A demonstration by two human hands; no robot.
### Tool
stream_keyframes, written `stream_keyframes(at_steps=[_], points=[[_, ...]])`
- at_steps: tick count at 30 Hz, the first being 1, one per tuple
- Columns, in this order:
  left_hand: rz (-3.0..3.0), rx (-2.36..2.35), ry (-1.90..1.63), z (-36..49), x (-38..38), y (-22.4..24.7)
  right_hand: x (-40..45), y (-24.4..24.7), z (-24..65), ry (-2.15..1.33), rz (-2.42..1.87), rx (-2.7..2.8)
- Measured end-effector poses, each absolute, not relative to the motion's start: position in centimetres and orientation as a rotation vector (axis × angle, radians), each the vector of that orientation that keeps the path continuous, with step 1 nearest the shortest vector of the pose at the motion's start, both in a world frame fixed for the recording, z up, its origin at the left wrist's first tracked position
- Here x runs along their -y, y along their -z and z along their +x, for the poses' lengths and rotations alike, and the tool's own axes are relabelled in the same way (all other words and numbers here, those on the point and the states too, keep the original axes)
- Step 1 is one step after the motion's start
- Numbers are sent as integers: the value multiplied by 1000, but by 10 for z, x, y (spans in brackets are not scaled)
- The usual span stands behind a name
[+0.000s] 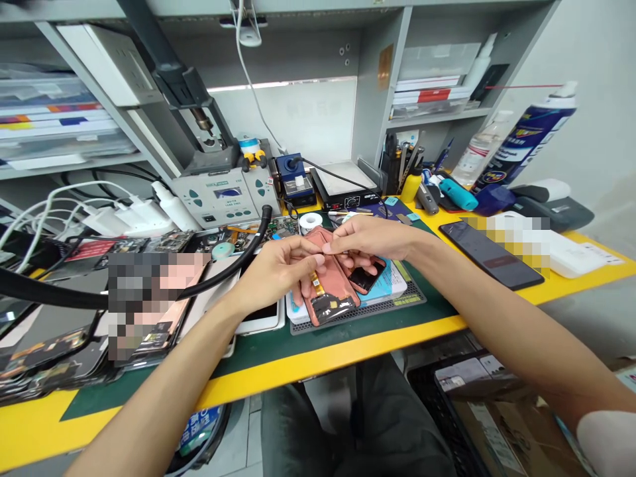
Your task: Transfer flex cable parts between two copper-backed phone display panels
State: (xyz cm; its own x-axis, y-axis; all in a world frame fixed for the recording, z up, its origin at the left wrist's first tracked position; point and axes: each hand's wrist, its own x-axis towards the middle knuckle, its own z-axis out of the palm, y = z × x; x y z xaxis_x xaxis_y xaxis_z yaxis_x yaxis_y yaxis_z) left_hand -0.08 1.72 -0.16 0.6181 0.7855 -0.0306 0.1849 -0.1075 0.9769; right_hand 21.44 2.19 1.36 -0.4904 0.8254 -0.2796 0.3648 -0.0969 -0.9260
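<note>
clock positions are read from the pink phone panel (338,288), twelve o'clock pointing away from the person. the panel lies aslant at the centre, below the meeting fingertips, over a white-and-blue box (399,286) on a grey perforated plate (415,299); whether it is lifted off the box cannot be told. a yellow flex strip (317,283) runs along its left side. the left hand (292,262), at ten o'clock, has thumb and forefinger pinched together, its lower fingers curled by the panel's left edge. the right hand (370,240), at one o'clock, likewise pinches thumb against forefinger, close to the left fingertips; what lies between is too small to tell. a smaller dark-faced phone part (368,277) sits at three o'clock, under the right fingers. beyond, a tape roll (311,222) stands at eleven o'clock, a grey control station (226,197) at ten, and a dark phone (491,254) at three on the yellow tabletop (348,353).
</note>
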Motion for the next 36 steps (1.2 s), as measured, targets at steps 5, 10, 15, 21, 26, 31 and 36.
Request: stream_keyframes(at_steps=[5, 10, 15, 21, 26, 31, 36], points=[[1649, -807, -613, -2, -17, 2, -22, -13, 216, -1616, -1273, 1804], [1640, -811, -602, -2, -17, 2, -23, -12, 217, -1629, -1255, 1809], [1659, -799, -604, -2, -19, 4, -23, -12, 217, -1655, -1204, 1808], [1675, -795, -602, -3, -19, 4, -24, -11, 218, -1650, -1218, 1821], [1663, -804, -585, -1, -18, 2, -23, -13, 216, -1627, -1225, 1814], [1671, -838, -572, -1, -16, 1, -22, -8, 213, -1521, -1277, 1921], [1683, -845, -582, 0, -16, 1, -22, -6, 213, -1510, -1244, 1952]])
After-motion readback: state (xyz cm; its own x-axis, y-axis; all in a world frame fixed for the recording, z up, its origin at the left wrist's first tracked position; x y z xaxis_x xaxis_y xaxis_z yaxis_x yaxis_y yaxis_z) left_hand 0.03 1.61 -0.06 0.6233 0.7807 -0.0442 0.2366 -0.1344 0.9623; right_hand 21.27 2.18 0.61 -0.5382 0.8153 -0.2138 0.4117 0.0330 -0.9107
